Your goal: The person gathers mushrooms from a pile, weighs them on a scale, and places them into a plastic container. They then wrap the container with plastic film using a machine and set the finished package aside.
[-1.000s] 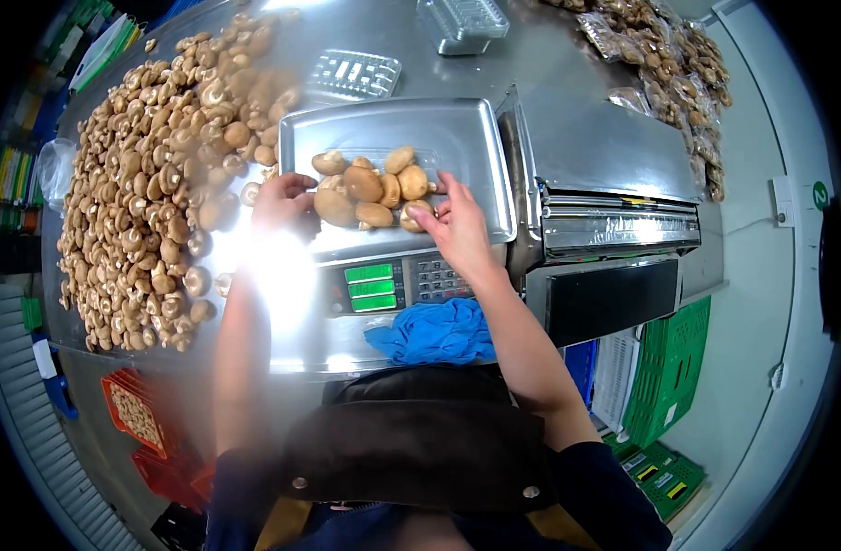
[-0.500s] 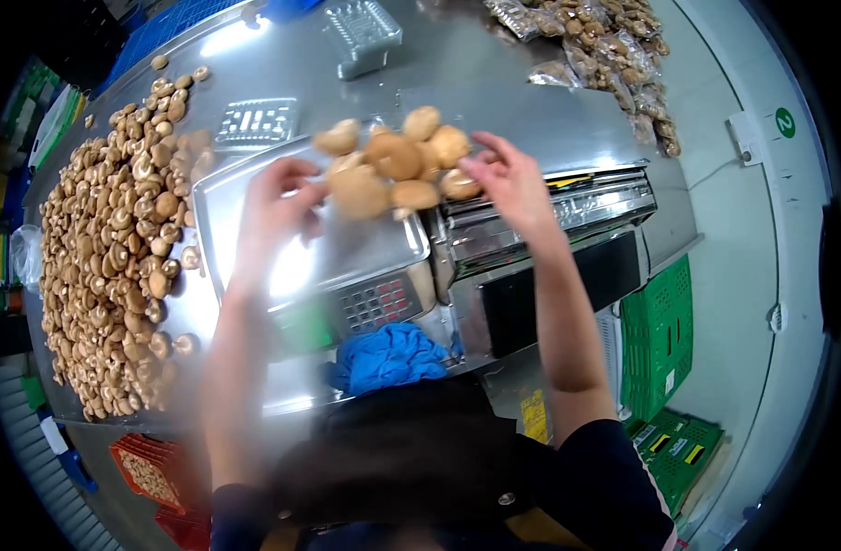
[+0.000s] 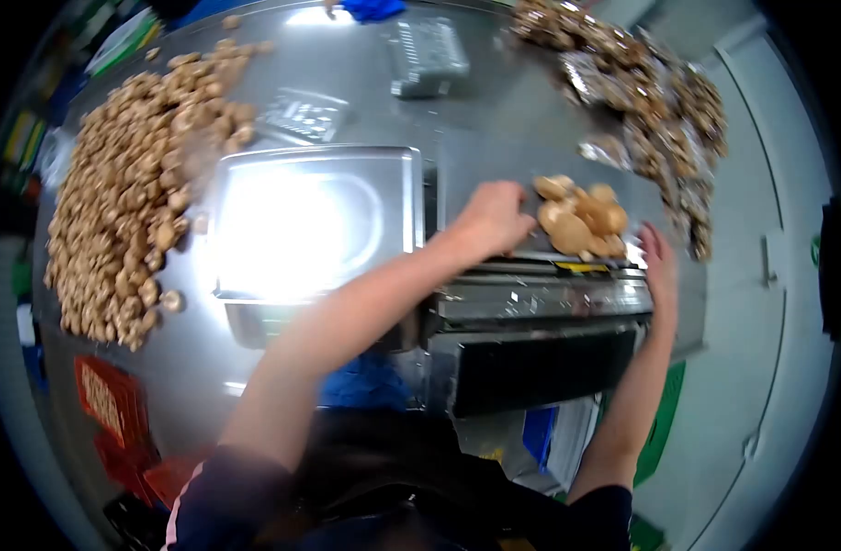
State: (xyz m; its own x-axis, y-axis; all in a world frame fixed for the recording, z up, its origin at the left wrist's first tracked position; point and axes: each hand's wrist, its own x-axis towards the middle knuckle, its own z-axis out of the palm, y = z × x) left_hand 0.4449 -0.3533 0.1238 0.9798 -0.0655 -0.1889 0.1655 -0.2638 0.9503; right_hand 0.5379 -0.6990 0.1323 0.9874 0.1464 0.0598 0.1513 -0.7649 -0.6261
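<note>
A tight cluster of brown mushrooms (image 3: 581, 220) sits above the back edge of a metal machine (image 3: 544, 298); a clear tray beneath them is hardly visible. My left hand (image 3: 496, 219) is at the cluster's left side, its fingers curled round that edge. At the right side my right hand (image 3: 657, 262) has its fingers bent by a shiny clear edge. Both hands appear to hold the pack between them. Left of the machine lies a shiny metal weighing pan (image 3: 406, 197).
Loose mushrooms (image 3: 122, 202) are heaped at the left. Clear plastic trays (image 3: 427, 57) (image 3: 305, 115) lie at the back. Bagged mushrooms (image 3: 673, 138) are piled at the back right. A blue cloth (image 3: 365, 381) is near my body, and red crates (image 3: 111, 399) stand lower left.
Both hands and the mushroom cluster have moved right, from over the weighing pan to above the machine. The camera view has also shifted.
</note>
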